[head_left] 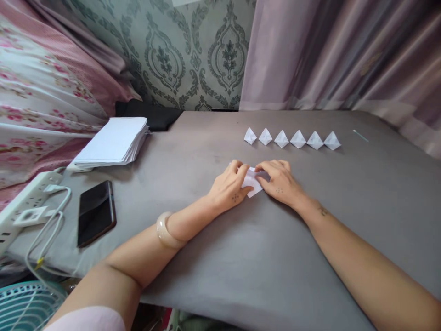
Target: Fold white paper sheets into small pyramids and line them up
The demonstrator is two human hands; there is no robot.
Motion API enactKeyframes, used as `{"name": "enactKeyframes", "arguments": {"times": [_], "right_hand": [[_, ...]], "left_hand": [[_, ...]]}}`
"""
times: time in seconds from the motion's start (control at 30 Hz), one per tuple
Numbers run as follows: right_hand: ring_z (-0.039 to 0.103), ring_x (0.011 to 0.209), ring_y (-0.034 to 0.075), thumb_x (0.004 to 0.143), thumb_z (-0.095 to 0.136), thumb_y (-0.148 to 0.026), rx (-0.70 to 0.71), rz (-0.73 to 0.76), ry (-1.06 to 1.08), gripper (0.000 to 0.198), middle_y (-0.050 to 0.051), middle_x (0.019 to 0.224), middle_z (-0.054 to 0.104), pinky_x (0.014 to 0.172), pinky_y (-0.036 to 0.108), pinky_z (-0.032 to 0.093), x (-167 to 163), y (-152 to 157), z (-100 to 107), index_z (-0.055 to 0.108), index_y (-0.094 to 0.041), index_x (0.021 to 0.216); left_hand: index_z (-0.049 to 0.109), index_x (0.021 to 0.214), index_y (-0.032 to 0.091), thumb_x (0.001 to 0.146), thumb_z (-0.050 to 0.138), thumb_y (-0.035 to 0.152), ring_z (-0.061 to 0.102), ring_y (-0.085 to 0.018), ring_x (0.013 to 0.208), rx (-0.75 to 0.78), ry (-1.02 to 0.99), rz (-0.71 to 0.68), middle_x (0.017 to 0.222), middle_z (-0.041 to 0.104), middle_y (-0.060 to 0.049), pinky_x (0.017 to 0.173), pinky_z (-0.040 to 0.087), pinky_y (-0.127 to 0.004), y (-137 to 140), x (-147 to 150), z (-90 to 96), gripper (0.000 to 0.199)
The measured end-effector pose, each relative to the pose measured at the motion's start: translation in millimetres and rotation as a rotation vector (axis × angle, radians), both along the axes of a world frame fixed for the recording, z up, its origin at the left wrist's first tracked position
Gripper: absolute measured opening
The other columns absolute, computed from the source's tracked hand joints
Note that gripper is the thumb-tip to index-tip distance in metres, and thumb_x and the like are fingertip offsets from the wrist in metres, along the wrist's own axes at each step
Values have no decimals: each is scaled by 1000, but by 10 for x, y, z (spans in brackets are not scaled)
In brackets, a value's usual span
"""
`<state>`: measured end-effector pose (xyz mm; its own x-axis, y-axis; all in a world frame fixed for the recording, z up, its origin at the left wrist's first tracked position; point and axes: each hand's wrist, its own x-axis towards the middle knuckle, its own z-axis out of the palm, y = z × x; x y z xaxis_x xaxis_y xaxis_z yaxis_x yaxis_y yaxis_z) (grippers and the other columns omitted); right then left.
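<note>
Both hands meet over a small piece of white folded paper on the grey-covered table. My left hand grips its left side, fingers curled over the far edge and thumb on the near part. At the paper's right side, my right hand pinches it with thumb and index finger. The far part of the paper is partly covered by the fingers. Beyond the hands stands a row of several small folded white paper shapes, pointed at the top.
A stack of white paper lies at the left, in front of a black cloth. Nearer are a black phone and a white power strip with cables. A thin stick lies far right. A teal fan stands below the table's left edge.
</note>
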<state>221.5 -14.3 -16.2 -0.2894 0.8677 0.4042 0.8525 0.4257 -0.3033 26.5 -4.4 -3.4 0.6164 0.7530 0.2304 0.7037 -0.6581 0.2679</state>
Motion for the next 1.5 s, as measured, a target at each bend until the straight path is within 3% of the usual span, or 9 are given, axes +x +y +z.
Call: {"name": "enactKeyframes", "arguments": {"times": [0.1, 0.17, 0.3, 0.4, 0.53, 0.73, 1.1, 1.27, 1.5], "right_hand": [[59, 84, 20, 84, 50, -17, 12, 29, -28, 10, 2, 86, 67, 92, 40, 32, 5, 10, -15, 57, -23, 88], [58, 82, 20, 83, 48, -14, 23, 50, -57, 13, 2, 85, 68, 92, 39, 31, 4, 14, -17, 57, -23, 86], [56, 81, 19, 82, 48, -10, 23, 63, -88, 16, 1, 84, 67, 91, 38, 31, -7, 12, -2, 58, -22, 86], [56, 84, 19, 84, 49, -13, 3, 57, -72, 17, 2, 90, 69, 90, 37, 32, -17, 7, 11, 61, -21, 92], [56, 92, 21, 88, 50, -19, -65, 12, -65, 23, 3, 99, 69, 89, 38, 32, -17, 11, 10, 65, -22, 105], [54, 92, 22, 88, 51, -22, -126, -45, -99, 21, 4, 100, 67, 86, 37, 33, -6, 20, 10, 70, -22, 98], [49, 90, 23, 87, 40, -4, -15, 34, -393, 36, 9, 99, 63, 81, 37, 33, -85, -181, 110, 69, -19, 102], [53, 92, 21, 85, 42, -6, -140, -13, -161, 36, 8, 104, 64, 84, 35, 39, 57, -162, 85, 68, -19, 107], [58, 74, 15, 83, 55, -25, -322, -55, 182, 17, 4, 92, 65, 74, 31, 45, 374, -144, 98, 70, -21, 90]], "left_hand": [[35, 136, 15, 75, 70, 50, 37, -31, 125, 38, -52, 59, 139, 37, -18, 102, 36, -45, 131, -20, -22, 79], [36, 138, 17, 72, 71, 54, 33, -33, 128, 3, -48, 49, 140, 40, -17, 105, 29, -49, 229, -41, -16, 83], [54, 124, 22, 79, 67, 47, 44, -28, 114, -86, -51, 20, 117, 60, -8, 100, 28, -45, 384, -100, 11, 53], [63, 113, 24, 84, 63, 37, 46, -26, 107, -82, -62, 10, 109, 64, -6, 96, 27, -43, 441, -126, 20, 32], [67, 110, 25, 86, 61, 31, 47, -25, 103, -151, -51, -46, 103, 66, -5, 92, 26, -42, 481, -121, 32, 25], [73, 97, 26, 88, 58, 30, 46, -24, 104, -232, -52, -82, 104, 66, -4, 94, 25, -42, 528, -126, 51, 17], [68, 106, 19, 94, 40, 16, 50, -22, 100, 131, 117, -384, 109, 64, -10, 89, 31, -38, 539, -222, -2, 31], [66, 114, 19, 90, 37, 8, 53, -22, 99, 149, 130, -421, 112, 62, -11, 88, 36, -37, 525, -288, -34, 39], [69, 101, 14, 91, 47, 21, 58, -20, 92, -82, -123, -291, 100, 63, -12, 87, 44, -34, 644, -329, -115, 26]]}}
